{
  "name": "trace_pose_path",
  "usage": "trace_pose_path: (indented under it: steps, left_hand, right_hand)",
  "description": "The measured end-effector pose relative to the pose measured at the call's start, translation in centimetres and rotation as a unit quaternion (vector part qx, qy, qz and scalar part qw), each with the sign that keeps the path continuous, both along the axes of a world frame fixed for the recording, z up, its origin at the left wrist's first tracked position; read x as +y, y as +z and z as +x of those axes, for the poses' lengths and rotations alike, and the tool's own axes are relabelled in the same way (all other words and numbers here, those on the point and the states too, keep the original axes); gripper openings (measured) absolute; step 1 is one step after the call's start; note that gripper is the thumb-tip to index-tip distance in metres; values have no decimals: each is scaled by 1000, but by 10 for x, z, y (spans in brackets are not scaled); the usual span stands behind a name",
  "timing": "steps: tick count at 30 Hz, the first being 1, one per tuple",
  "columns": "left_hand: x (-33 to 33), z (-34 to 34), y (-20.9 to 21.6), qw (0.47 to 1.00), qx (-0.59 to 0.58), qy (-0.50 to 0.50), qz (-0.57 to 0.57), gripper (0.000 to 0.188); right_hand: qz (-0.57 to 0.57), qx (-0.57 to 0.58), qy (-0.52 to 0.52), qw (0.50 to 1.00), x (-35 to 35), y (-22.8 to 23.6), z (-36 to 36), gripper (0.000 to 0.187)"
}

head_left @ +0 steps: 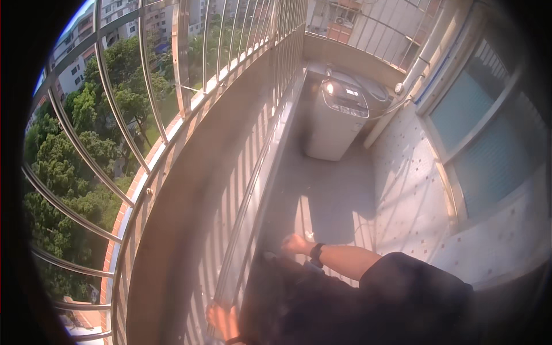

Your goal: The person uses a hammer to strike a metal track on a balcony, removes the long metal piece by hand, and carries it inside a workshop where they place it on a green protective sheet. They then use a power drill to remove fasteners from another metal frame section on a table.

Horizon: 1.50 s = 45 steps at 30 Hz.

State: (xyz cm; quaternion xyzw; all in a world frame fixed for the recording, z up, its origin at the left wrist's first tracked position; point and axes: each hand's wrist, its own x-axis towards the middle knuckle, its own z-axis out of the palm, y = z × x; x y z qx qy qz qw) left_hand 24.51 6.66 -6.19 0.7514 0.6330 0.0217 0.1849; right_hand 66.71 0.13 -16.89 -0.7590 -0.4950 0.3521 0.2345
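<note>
Metal rail (244, 231) at the left hand (223, 322), left of the curled right hand (296, 245); both hands' grip unclear

No legible text, panel markings (348, 109) on washing machine (334, 135), too small

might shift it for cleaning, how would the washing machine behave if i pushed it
The washing machine is probably heavy, given its large, boxy body. Pushed near the top, it might tip, being upright and tall. The pale hose or cord beside it could snag.
</note>
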Motion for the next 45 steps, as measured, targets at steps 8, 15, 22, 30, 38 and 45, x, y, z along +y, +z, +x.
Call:
trace_pose_path:
  steps: [8,15,22,30,38,45]
  left_hand:
    - [-18,-15,-30,981,75,-130,126,41]
    - [-25,-18,-3,975,196,-102,31,39]
    - [-31,-11,7,961,255,-99,-29,38]
    - [-72,-20,13,944,311,-72,-80,38]
    - [-138,-25,-14,925,365,-19,-108,37]
    - [-206,49,4,920,328,145,-159,42]
  right_hand:
    - [30,-101,85,991,125,-21,111,40]
    - [-52,259,-413,871,236,28,194,46]
    - [130,475,-497,714,276,50,264,69]
    - [11,437,-553,709,249,100,239,90]
    - [83,425,-432,791,125,158,201,70]
    - [196,453,-229,839,41,241,197,32]
